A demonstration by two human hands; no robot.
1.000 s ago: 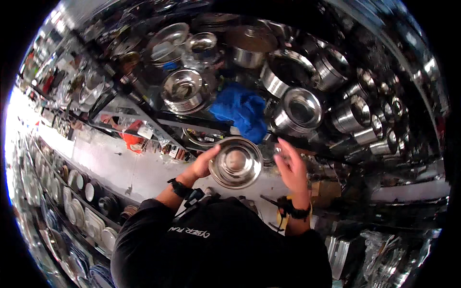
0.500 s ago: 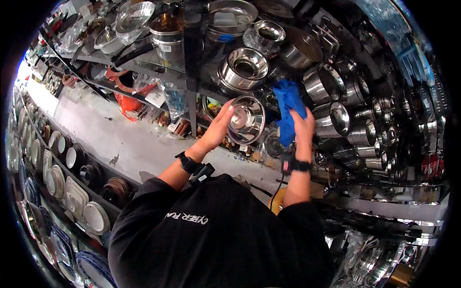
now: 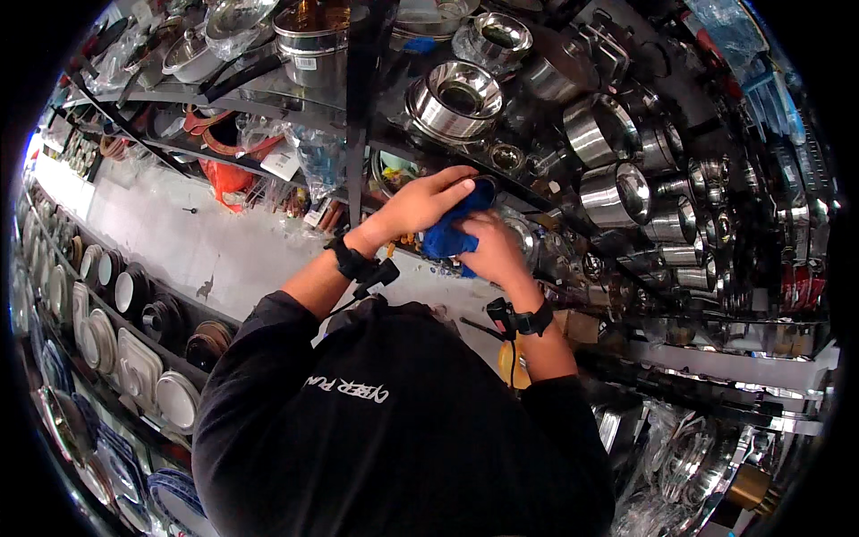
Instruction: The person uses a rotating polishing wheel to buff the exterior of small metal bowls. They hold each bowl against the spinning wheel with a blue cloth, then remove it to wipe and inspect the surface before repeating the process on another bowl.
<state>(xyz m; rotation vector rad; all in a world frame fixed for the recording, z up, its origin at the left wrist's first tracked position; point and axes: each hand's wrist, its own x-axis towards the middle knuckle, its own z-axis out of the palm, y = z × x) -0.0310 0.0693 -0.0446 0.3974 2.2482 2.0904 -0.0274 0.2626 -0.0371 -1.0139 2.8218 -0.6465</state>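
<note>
My left hand (image 3: 419,208) is closed on the steel bowl (image 3: 491,183), its thumb and fingers at the rim. Only a thin part of that bowl shows; the hands and the cloth cover the rest. My right hand (image 3: 495,252) grips a bunched blue cloth (image 3: 447,239) and presses it against the bowl, with part of the cloth inside. Just beyond the hands, a stack of shiny steel bowls (image 3: 456,103) stands on the shelf.
Steel pots (image 3: 616,195) crowd the shelf on the right. A lidded pot with a long handle (image 3: 309,58) stands at the far left shelf. Plates (image 3: 177,401) line a rack at left. An orange bag (image 3: 228,177) hangs by the lower shelf.
My right hand has brought the blue cloth leftward into the bowl. The bowl has tipped, so its inside no longer faces up in view. My left hand has shifted slightly around it.
</note>
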